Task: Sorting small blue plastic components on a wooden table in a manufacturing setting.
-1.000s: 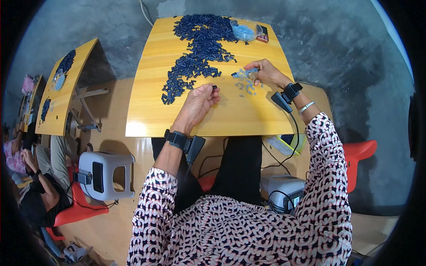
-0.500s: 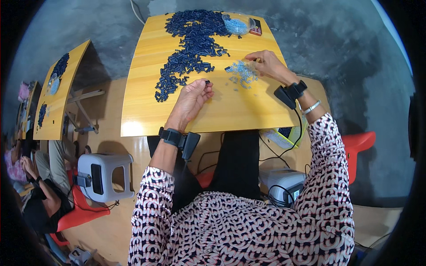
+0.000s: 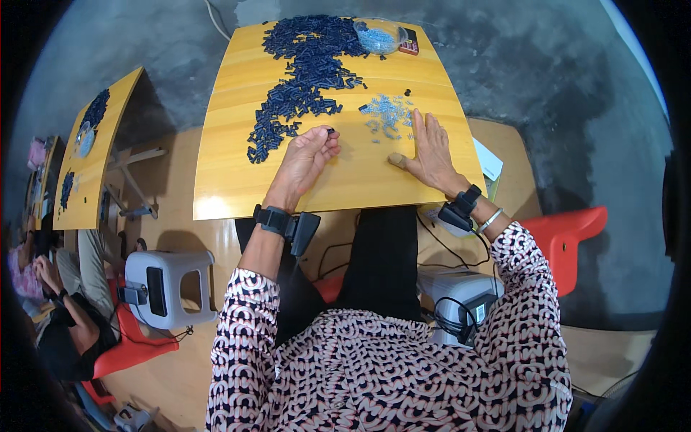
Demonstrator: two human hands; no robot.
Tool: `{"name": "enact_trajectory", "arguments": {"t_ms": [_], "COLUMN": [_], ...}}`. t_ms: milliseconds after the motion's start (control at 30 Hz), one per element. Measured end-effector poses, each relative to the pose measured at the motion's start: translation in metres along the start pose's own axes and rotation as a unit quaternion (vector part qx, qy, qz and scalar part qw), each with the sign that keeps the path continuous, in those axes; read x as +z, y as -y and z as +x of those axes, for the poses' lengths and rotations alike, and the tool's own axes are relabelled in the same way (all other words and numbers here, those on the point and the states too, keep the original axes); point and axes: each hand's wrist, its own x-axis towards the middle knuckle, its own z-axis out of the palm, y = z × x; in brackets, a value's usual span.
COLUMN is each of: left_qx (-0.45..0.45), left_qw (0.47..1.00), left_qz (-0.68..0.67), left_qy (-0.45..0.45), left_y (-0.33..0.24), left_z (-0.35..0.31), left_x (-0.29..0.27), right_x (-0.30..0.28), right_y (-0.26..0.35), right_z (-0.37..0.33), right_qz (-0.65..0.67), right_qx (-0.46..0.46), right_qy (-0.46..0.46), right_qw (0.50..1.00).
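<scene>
My left hand (image 3: 306,160) is closed over the table, thumb and fingertips pinching a small black piece (image 3: 330,131). To its right, my right hand (image 3: 432,155) is stretched flat with fingers spread and nothing in it; a tan covering wraps its thumb tip. Just beyond and left of those fingers lies a loose scatter of small clear, bluish pieces (image 3: 389,110). A single black piece (image 3: 407,92) rests on the wood past that scatter. Left of both, a long heap of short dark-blue tube-like pieces (image 3: 302,79) runs to the far side.
At the table's (image 3: 227,183) far edge stand a clear bowl (image 3: 360,27) of light-blue pieces and a dark red box (image 3: 409,43). Cables hang below near a grey stool (image 3: 443,284). A red chair (image 3: 568,245) is at right. Another person (image 3: 75,324) sits at a table on the left.
My right hand has drawn back toward me and opened from a pinch beside the clear pieces. A black piece now shows beyond them. My left hand keeps its pinch.
</scene>
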Motion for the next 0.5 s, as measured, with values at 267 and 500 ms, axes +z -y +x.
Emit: {"name": "enact_trajectory", "arguments": {"t_ms": [267, 500], "left_qx": [-0.003, -0.007], "left_qw": [1.000, 1.000], "left_qz": [-0.005, -0.016], "left_qy": [0.004, 0.000], "left_y": [0.001, 0.000], "left_z": [-0.001, -0.002], "left_x": [0.002, 0.002], "right_x": [0.012, 0.016], "right_y": [-0.013, -0.014], "right_z": [0.018, 0.048], "right_qz": [-0.004, 0.033], "right_qx": [-0.006, -0.057], "right_qy": [0.010, 0.048], "right_qw": [1.000, 0.997]}}
